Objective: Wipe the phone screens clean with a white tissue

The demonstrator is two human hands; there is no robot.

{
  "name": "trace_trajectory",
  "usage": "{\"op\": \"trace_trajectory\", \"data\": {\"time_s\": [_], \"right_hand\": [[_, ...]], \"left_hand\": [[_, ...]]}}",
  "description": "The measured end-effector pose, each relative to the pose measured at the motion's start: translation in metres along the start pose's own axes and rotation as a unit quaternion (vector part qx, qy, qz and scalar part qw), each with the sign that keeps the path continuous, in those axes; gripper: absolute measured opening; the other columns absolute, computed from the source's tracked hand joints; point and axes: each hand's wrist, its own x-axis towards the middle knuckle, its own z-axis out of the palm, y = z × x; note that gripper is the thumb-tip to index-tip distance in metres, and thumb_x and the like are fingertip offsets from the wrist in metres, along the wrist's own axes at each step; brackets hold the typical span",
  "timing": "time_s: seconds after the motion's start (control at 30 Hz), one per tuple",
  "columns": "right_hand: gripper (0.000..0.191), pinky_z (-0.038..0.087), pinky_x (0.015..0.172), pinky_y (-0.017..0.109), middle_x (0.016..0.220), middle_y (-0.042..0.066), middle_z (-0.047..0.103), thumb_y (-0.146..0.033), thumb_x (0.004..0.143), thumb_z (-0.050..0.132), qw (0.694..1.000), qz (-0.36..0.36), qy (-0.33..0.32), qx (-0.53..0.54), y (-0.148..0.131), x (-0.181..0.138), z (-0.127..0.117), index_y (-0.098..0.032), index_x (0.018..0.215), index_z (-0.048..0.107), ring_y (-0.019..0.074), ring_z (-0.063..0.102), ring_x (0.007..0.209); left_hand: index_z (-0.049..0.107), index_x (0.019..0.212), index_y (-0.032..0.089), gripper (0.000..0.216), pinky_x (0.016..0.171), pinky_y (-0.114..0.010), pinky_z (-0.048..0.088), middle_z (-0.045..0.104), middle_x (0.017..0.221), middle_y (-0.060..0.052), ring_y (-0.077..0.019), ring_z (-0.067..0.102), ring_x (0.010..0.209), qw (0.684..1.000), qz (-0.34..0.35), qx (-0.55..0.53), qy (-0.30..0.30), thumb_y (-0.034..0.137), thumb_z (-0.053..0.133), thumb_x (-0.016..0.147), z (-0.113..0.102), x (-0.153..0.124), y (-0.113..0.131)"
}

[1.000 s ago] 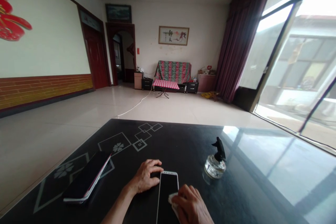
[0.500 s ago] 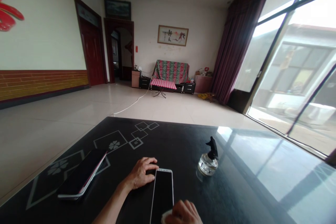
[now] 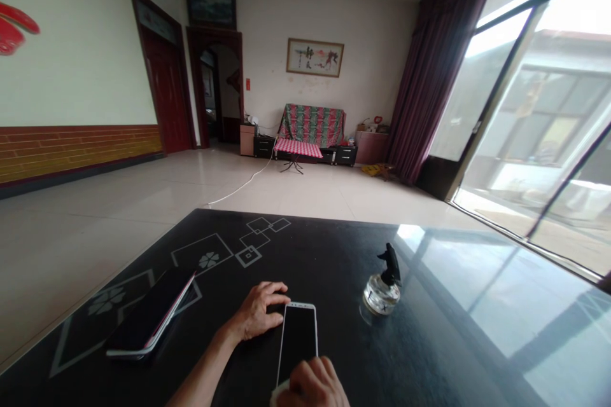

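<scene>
A white-framed smartphone (image 3: 299, 343) lies on the black table with its dark screen up. My left hand (image 3: 260, 313) rests beside its upper left edge, fingers apart, the fingertips at the phone's corner and the thumb by its side. Over the lower part of the screen, my right hand (image 3: 312, 385) is closed on a pale wad, seemingly a cloth (image 3: 279, 392); most of it is hidden under the fingers. To the right stands a clear spray bottle (image 3: 380, 296) with a black trigger head, apart from both hands.
Left of my arm, a stack of dark-screened devices (image 3: 151, 315), seemingly phones or tablets, lies on the glossy table (image 3: 334, 248). Beyond the table, a white cable (image 3: 243, 186) crosses the tiled floor towards a small table with a red checked cover (image 3: 298, 149).
My right hand has moved left across the lower screen with the pale wad. My left hand stays at the phone's upper left corner. The whole view has shifted slightly.
</scene>
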Motion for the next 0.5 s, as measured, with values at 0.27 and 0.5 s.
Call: {"op": "trace_trajectory", "data": {"time_s": [0.27,0.5], "right_hand": [[0.026,0.023,0.059,0.029,0.062,-0.002,0.047,-0.032,0.079,0.069,0.993,-0.040,0.105,0.028,-0.009,0.011,-0.003,-0.023,0.060,0.056,0.0128,0.035,0.062],[0.012,0.025,0.059,0.028,0.072,-0.003,0.054,-0.037,0.080,0.071,0.997,-0.040,0.031,0.053,0.018,-0.008,-0.046,-0.028,0.078,0.062,0.0125,0.042,0.065]], "left_hand": [[0.069,0.106,0.030,0.041,0.104,-0.038,0.037,0.060,0.128,0.000,-0.0235,0.051,0.118,1.000,0.011,0.007,0.002,0.016,0.063,0.068,0.001,0.000,-0.003],[0.069,0.106,0.029,0.041,0.104,-0.038,0.036,0.059,0.128,-0.001,-0.0237,0.050,0.118,1.000,0.000,0.000,-0.008,0.015,0.063,0.068,0.000,0.000,-0.002]]}}
